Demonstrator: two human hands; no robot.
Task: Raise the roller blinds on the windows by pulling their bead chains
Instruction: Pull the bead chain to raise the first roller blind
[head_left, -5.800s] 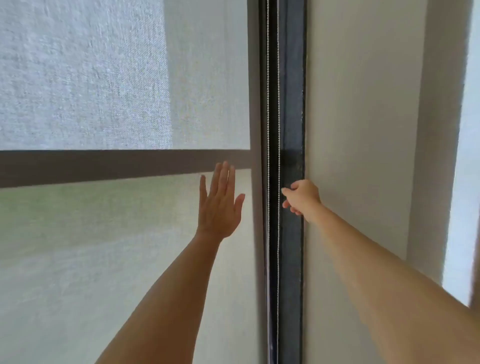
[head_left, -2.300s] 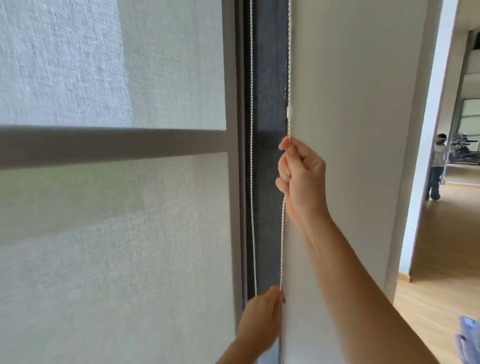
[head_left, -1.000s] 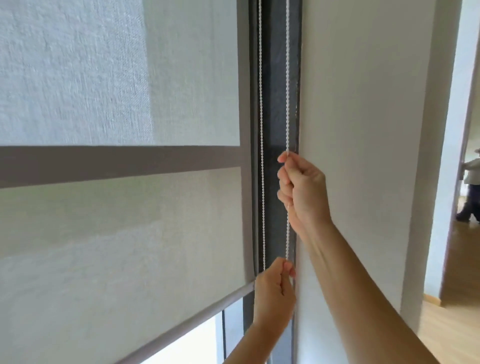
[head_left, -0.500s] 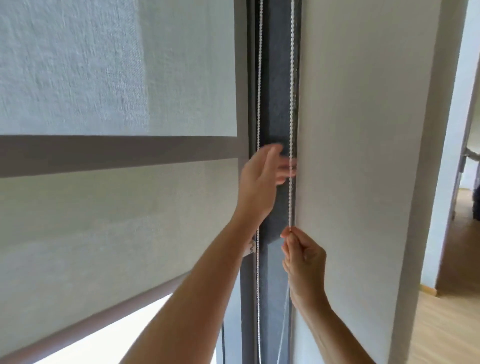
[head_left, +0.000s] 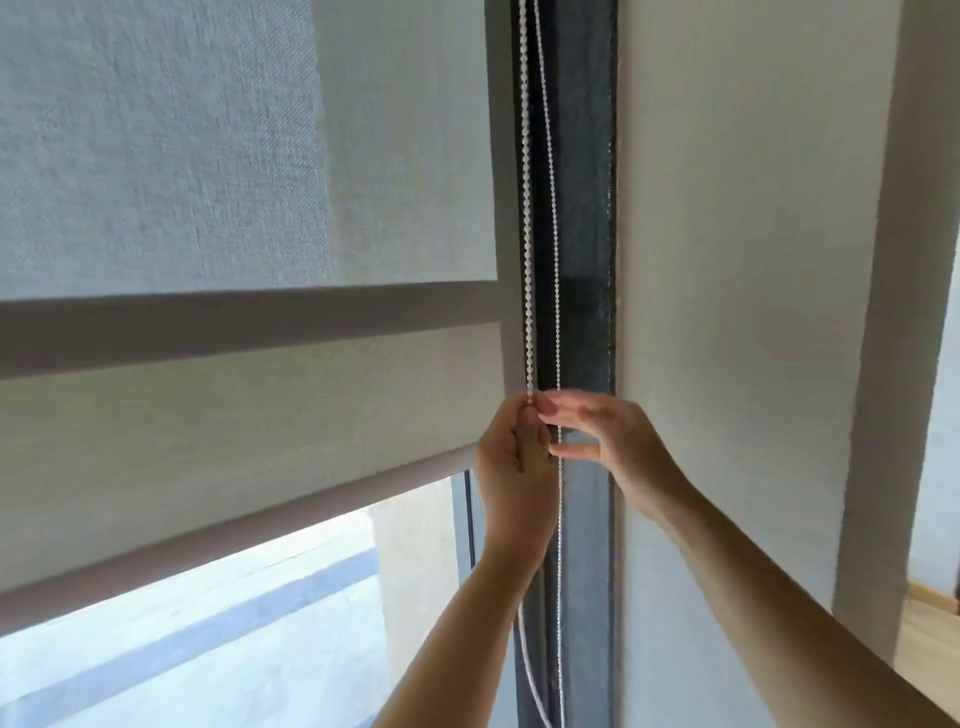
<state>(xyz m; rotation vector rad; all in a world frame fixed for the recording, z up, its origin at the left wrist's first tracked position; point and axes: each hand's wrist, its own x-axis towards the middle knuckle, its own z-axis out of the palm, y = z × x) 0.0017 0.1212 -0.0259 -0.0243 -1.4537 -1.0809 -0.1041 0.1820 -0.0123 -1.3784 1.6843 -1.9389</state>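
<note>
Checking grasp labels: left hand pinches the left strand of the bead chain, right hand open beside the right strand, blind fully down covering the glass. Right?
Not quite. The head view shows the roller blind partly raised: its bottom bar hangs above a strip of bare glass. The rest holds: left hand pinches the left strand of the bead chain, right hand open beside the right strand.

Two hands are up at the window: the left hand (head_left: 511, 467) and the right hand (head_left: 613, 447). One blind (head_left: 234, 426) hangs there with one bottom bar (head_left: 249, 540), and one bead chain (head_left: 529, 260) runs down beside it as two strands, the second strand (head_left: 557, 291) just right of the first. One dark frame post (head_left: 584, 208) and one wall (head_left: 737, 260) stand to the right, with one strip of wooden floor (head_left: 930, 639) at the far right.
</note>
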